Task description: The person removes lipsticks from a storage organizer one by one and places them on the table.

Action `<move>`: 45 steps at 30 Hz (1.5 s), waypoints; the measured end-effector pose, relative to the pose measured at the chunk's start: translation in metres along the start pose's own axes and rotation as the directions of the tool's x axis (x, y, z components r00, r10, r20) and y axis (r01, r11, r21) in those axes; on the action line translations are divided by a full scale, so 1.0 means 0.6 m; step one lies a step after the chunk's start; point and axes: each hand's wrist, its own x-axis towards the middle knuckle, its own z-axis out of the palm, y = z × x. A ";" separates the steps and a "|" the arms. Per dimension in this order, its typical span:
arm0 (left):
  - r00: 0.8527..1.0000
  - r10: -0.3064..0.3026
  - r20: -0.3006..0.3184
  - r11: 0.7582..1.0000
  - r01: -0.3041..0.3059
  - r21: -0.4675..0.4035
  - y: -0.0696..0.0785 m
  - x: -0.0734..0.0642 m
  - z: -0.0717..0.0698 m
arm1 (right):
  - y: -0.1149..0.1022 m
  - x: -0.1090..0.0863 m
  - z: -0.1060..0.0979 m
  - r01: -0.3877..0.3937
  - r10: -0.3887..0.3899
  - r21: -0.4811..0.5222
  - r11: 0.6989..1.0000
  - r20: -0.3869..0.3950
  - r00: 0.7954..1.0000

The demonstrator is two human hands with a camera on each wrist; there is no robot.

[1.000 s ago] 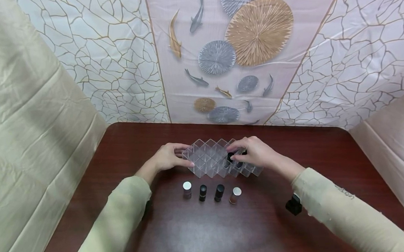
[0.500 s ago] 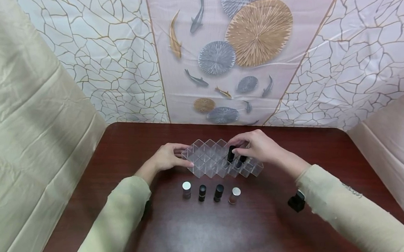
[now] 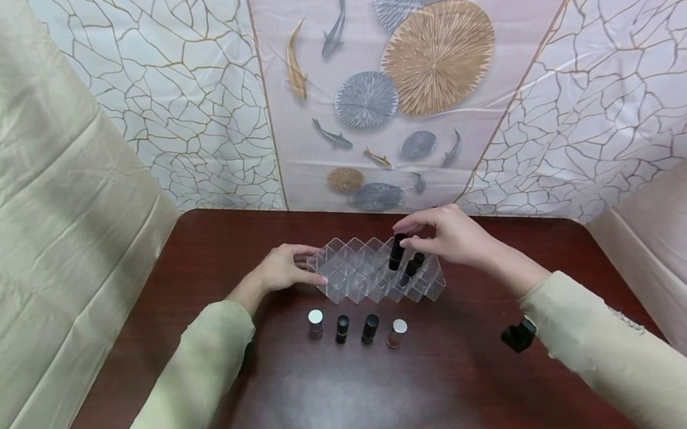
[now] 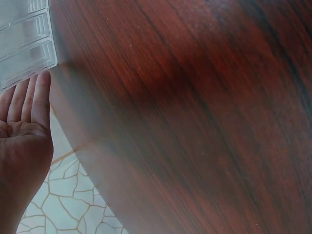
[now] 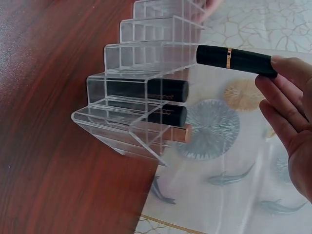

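Note:
In the head view a clear acrylic lipstick organizer point(image 3: 348, 268) with diamond-shaped compartments stands on the table. My left hand point(image 3: 280, 268) is at its left end, thumb at the front corner and fingers behind. The left wrist view shows those fingers point(image 4: 40, 97) straight, tips right at the organizer's edge. My right hand point(image 3: 457, 236) pinches the end of a black lipstick tube point(image 5: 239, 59) with a gold band, its other end just above the compartments. Two black tubes point(image 5: 168, 90) and a rose-gold one point(image 5: 181, 133) sit in compartments at the right end.
In front of the organizer several tubes stand in a row: a silver-capped one point(image 3: 315, 316), two black ones point(image 3: 370, 329), and a reddish one with a silver cap point(image 3: 397, 333). The dark wooden table point(image 3: 334, 404) meets a patterned cloth backdrop point(image 3: 209, 117) behind.
My right hand has lifted the black lipstick tube up out of its compartment and moved slightly right and back. My left hand stays at the organizer's left end.

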 end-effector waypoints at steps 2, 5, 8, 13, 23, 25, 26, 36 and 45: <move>1.000 -0.003 0.000 1.000 0.003 -0.001 0.000 0.001 0.000 | -0.004 -0.004 -0.006 0.003 -0.003 0.000 1.000 -0.001 1.000; 1.000 -0.002 0.003 1.000 0.002 -0.005 0.003 -0.001 0.001 | -0.009 -0.010 -0.013 0.008 -0.008 -0.007 1.000 0.000 1.000; 1.000 -0.005 0.005 1.000 0.005 -0.012 0.007 -0.004 0.001 | -0.012 -0.019 -0.018 0.025 -0.025 -0.014 1.000 -0.007 1.000; 1.000 -0.006 0.008 1.000 0.006 -0.021 0.009 -0.007 -0.001 | -0.013 -0.038 -0.024 0.056 -0.056 -0.024 0.998 -0.024 0.998; 1.000 -0.013 0.010 1.000 0.013 -0.013 0.009 -0.005 -0.001 | -0.009 -0.076 -0.025 0.084 -0.085 -0.024 0.996 -0.052 0.995; 1.000 -0.007 0.011 1.000 0.007 -0.010 0.009 -0.006 -0.001 | -0.008 -0.083 -0.022 0.087 -0.088 -0.023 0.996 -0.061 0.994; 1.000 -0.007 0.011 1.000 0.007 -0.012 0.009 -0.005 -0.001 | -0.008 -0.087 -0.021 0.087 -0.089 -0.024 0.996 -0.064 0.994; 1.000 -0.008 0.008 1.000 0.008 -0.016 0.005 -0.002 -0.001 | -0.005 -0.129 0.012 0.071 -0.070 0.003 0.997 -0.061 0.996; 1.000 -0.018 0.007 1.000 0.019 -0.013 0.004 -0.001 0.000 | 0.000 -0.155 0.046 0.136 -0.135 0.002 0.991 -0.071 0.988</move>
